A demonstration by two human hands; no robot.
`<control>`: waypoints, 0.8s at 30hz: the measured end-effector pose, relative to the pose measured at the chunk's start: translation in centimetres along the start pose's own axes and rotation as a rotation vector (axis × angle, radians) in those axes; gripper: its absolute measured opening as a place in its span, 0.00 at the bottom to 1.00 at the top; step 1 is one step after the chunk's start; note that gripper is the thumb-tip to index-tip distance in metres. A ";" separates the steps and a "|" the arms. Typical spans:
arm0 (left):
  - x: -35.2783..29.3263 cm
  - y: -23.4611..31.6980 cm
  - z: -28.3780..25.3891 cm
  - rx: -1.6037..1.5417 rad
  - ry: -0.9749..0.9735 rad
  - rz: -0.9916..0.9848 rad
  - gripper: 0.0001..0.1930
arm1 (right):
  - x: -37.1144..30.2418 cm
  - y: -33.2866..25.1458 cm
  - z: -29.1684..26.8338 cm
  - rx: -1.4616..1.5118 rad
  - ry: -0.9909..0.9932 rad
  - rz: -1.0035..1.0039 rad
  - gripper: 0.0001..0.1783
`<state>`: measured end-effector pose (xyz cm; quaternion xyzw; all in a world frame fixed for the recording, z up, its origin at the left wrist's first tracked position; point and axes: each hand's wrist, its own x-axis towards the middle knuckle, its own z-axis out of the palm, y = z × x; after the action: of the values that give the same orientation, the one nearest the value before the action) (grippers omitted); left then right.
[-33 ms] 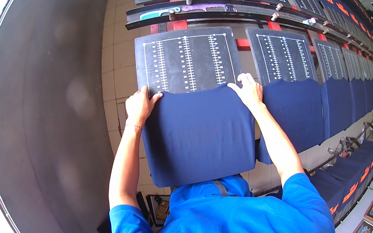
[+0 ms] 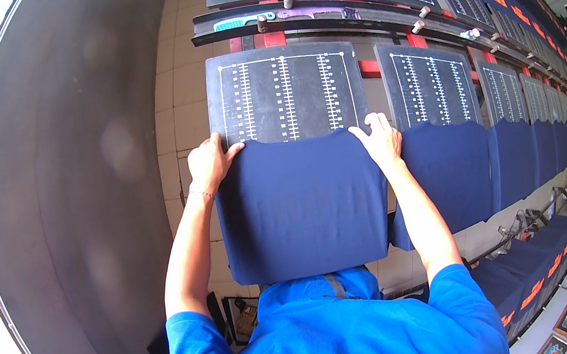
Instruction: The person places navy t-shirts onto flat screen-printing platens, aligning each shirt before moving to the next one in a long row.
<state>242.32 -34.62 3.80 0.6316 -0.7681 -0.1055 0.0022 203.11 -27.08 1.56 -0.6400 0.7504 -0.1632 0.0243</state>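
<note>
A navy T-shirt, smooth with faint creases, covers the near part of a dark flat printing board in front of me. White ruled scales show on the board's bare far part. At the left end of the shirt's far edge, my left hand is closed, thumb on top of the cloth and fingers curled round the board's side. My right hand grips the opposite corner the same way. The fingertips under the board's edges are hidden.
To the right runs a row of similar boards, the nearest half covered by navy cloth. A dark rail beyond holds a teal-handled tool and a purple one. A grey wall stands on the left.
</note>
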 end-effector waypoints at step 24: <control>-17.8 -10.1 12.4 -1.510 -0.488 -0.618 0.52 | -8.3 -3.6 2.3 -0.273 -0.045 0.120 0.45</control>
<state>254.02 -17.21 -7.64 0.6015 -0.2637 -0.7186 0.2286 208.54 -19.97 -1.03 -0.5948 0.8019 -0.0434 -0.0365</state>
